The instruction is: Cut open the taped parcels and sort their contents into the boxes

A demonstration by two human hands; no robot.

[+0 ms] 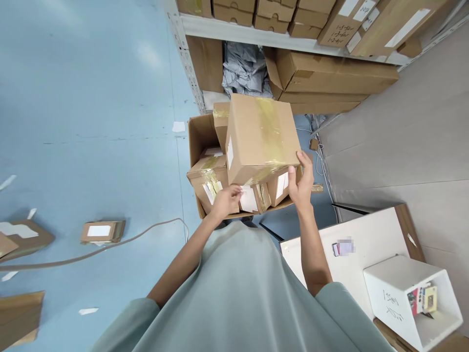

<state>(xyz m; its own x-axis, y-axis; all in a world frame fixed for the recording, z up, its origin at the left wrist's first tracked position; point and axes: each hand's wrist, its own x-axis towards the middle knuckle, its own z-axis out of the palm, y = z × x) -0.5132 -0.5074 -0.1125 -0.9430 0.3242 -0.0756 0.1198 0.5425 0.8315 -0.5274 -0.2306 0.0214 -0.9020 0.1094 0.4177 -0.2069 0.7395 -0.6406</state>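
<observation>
A taped cardboard box (249,129) sits tilted above smaller boxes in a large open carton (201,128). My right hand (302,183) grips its near right corner, thumb on the front and fingers along the side. Below its near left corner, my left hand (226,199) has its fingers pinched together beside a white label (248,199) on a smaller box. Whatever those fingers hold, if anything, is too small to make out. Another small box (208,171) with yellowish tape lies left of the big one, inside the carton.
Metal shelving (249,30) with cardboard boxes and grey plastic bags (245,71) stands ahead. To the right are a white table (330,244), a phone (343,248) and a white bin (399,288). A cable (139,232) and a small parcel (102,231) lie on the blue floor.
</observation>
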